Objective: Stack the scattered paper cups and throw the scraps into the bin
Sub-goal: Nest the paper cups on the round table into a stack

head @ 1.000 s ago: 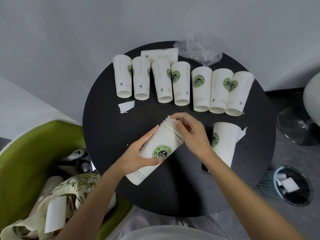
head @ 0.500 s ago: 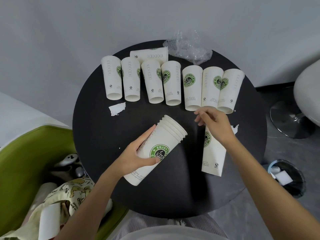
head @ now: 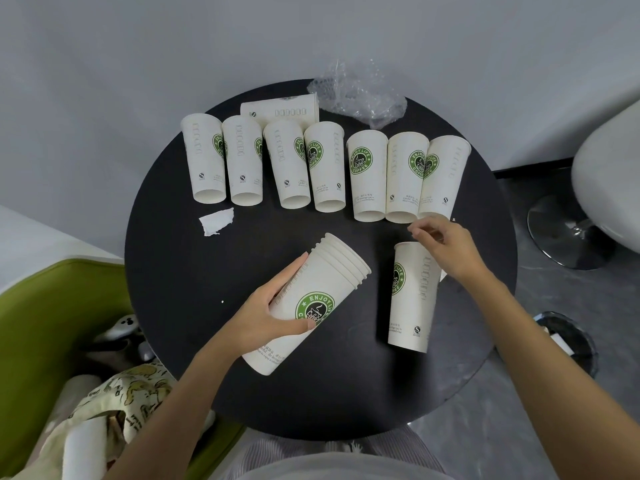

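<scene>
1. Left hand [head: 273,306]: my fingers wrap the middle of the cup stack [head: 322,289], several cups nested. I hold it tilted over the table [head: 166,271], base toward me and to the left, open mouth pointing far and right.
2. Lone cup [head: 412,299]: lies on the table just right of the stack, apart from it. Its long axis runs near to far, narrow end toward me.
3. Bin [head: 588,348]: stands on the floor to the right of the table. A white scrap [head: 557,341] lies inside.
4. Right hand [head: 450,252]: hovers over the lone cup's far end, fingertips close to the row beyond. The fingers are loosely curled, and I cannot tell whether they pinch anything. This hand is the nearer one to both cups, so it likely feeds the next cup base-first into the stack's mouth.
5. Paper scrap [head: 218,221]: lies on the table, far and left of the stack.
6. Row of seven cups [head: 367,174]: side by side, narrow ends toward me. A crosswise cup [head: 280,110] and crumpled plastic wrap [head: 360,95] lie behind.
</scene>
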A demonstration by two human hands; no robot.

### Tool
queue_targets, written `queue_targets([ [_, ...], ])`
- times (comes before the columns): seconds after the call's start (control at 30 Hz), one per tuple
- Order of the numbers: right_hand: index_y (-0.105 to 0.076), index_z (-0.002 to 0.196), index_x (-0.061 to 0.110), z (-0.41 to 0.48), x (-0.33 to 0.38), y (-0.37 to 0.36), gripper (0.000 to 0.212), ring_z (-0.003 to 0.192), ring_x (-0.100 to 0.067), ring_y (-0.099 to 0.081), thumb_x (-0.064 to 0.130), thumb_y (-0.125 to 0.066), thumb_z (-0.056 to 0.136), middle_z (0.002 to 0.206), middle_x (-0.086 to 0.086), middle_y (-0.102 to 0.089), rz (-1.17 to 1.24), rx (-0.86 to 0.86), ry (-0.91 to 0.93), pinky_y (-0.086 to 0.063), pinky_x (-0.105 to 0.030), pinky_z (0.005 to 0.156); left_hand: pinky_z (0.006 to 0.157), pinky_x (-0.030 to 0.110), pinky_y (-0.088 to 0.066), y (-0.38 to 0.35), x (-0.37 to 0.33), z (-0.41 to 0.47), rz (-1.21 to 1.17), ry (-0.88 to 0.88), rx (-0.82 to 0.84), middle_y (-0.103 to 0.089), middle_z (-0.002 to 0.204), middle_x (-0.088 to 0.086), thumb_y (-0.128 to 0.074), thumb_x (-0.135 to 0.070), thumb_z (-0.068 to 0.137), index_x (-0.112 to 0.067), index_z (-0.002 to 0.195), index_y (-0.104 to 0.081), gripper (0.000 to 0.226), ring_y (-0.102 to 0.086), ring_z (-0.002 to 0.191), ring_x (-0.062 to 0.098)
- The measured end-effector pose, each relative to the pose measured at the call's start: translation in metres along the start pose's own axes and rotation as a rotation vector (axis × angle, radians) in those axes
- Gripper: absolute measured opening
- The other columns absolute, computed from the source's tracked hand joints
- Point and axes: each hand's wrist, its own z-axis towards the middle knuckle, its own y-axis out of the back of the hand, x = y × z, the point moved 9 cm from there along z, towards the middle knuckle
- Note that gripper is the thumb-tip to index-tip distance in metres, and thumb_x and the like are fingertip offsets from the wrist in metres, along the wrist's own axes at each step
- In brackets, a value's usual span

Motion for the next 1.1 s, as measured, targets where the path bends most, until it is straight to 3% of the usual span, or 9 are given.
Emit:
queue_targets([
  [0.4,-0.069,0.093,0.021,-0.001,-0.014,-0.022,0.008,0.102,-0.009,-0.064,0.021,-0.061,0.092,0.101,0.004,-0.071,0.059,0.119,-0.084,-0.045,-0.028,0.096,0.083,0.015,-0.052,-0.004,-0.002,0.003,0.011,0.009,-0.021,-0.049,0.142,-0.021,-0.077,0.003,0.079,-0.05,0.141,-0.032,0.092,-0.058,0.118,-0.002],
  [0.63,-0.071,0.092,0.019,0.001,-0.007,-0.02,0.013,0.095,-0.009,-0.061,0.015,-0.058,0.093,0.097,0.006,-0.072,0.018,0.129,-0.037,-0.043,-0.021,0.086,0.086,0.017,-0.052,-0.002,0.002,0.002,0.02,0.016,-0.028,-0.047,0.145,-0.02,-0.077,0.001,0.079,-0.052,0.141,-0.032,0.093,-0.057,0.12,0.001],
  [0.8,-0.072,0.093,0.018,0.001,0.002,-0.006,0.017,0.088,0.002,-0.058,0.014,-0.056,0.094,0.095,0.011,-0.069,0.088,0.063,-0.007,-0.037,-0.002,0.077,0.087,0.018,-0.052,0.001,0.004,0.002,0.03,0.013,-0.035,-0.047,0.146,-0.02,-0.078,0.0,0.079,-0.048,0.144,-0.031,0.094,-0.056,0.122,0.002],
  [0.97,-0.07,0.088,0.024,0.002,0.01,0.015,0.02,0.084,-0.003,-0.057,0.013,-0.055,0.094,0.091,0.001,-0.07,0.21,-0.042,0.006,-0.041,-0.016,0.08,0.088,0.018,-0.052,0.012,0.011,-0.004,0.055,0.021,-0.046,-0.047,0.145,-0.022,-0.078,0.0,0.078,-0.05,0.143,-0.031,0.095,-0.056,0.123,0.004],
  [1.1,-0.069,0.09,0.021,0.004,0.02,0.028,0.019,0.076,0.005,-0.056,0.012,-0.053,0.095,0.087,0.011,-0.068,0.269,-0.137,0.023,-0.043,-0.012,0.071,0.086,0.018,-0.053,0.023,0.013,-0.01,0.088,0.035,-0.064,-0.051,0.14,-0.024,-0.079,0.001,0.078,-0.051,0.142,-0.031,0.096,-0.059,0.12,0.004],
])
